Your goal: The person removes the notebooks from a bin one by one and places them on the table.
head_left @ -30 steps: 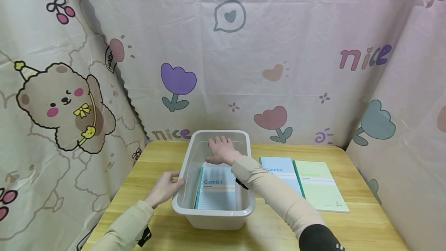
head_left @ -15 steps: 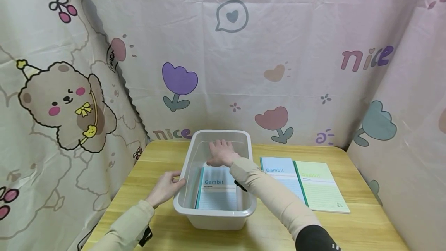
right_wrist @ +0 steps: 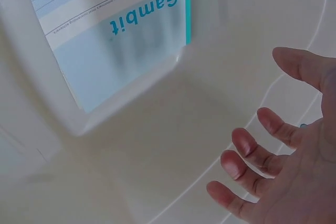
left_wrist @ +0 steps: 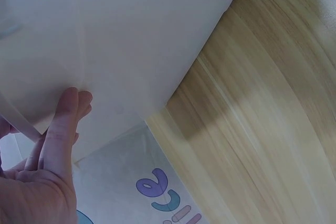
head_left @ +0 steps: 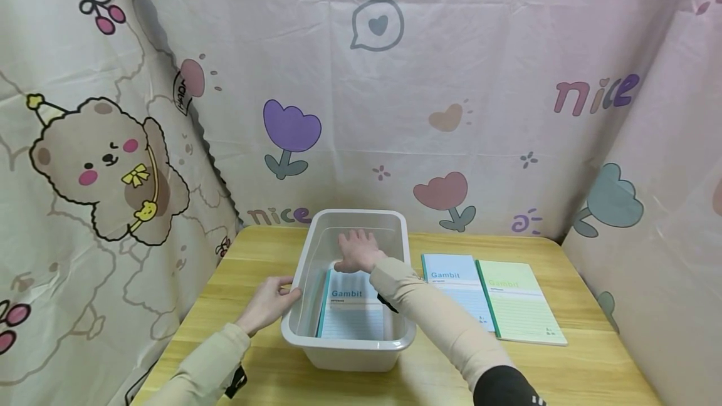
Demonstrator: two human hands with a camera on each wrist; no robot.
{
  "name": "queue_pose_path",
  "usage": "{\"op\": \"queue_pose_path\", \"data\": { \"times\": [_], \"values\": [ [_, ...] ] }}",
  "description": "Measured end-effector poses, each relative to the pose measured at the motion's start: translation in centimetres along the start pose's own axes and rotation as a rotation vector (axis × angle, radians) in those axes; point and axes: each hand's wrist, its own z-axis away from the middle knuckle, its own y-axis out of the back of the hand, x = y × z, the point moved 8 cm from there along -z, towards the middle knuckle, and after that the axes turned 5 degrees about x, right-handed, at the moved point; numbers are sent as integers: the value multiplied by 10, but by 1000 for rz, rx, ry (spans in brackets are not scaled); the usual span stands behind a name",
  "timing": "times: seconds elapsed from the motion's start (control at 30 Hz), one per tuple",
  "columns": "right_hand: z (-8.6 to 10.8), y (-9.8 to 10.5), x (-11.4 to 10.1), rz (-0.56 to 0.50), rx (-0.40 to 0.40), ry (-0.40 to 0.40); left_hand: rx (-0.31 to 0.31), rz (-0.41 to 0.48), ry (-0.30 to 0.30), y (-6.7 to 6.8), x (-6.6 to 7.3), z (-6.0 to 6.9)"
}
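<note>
A white plastic bin [head_left: 348,357] stands on the table, and a blue Gambit notebook [head_left: 351,315] lies inside it, cover up. My left hand [head_left: 266,306] pinches the bin's left rim, thumb over the edge; in the left wrist view its fingers [left_wrist: 62,114] lie along the outer wall. Over the far part of the bin hovers my right hand [head_left: 358,251], fingers spread and holding nothing. The right wrist view shows that palm [right_wrist: 302,187] apart from the notebook [right_wrist: 126,40], with shadows falling on the cover.
Right of the bin, another blue notebook [head_left: 451,268] and a green notebook [head_left: 521,299] lie side by side on the wooden table [head_left: 271,368]. My right forearm partly covers the blue one. A printed curtain [head_left: 372,99] hangs behind and at both sides.
Both hands stay nearly where they were; the right hand is slightly lower in the head view. The whole scene has shifted a little with the camera.
</note>
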Motion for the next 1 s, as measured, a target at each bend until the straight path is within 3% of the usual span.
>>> {"op": "queue_pose_path", "data": {
  "times": [1.0],
  "values": [
    [1, -20, 4, -11, -43, -23, -8, 28, 2, -1, -2, 0]
  ]
}}
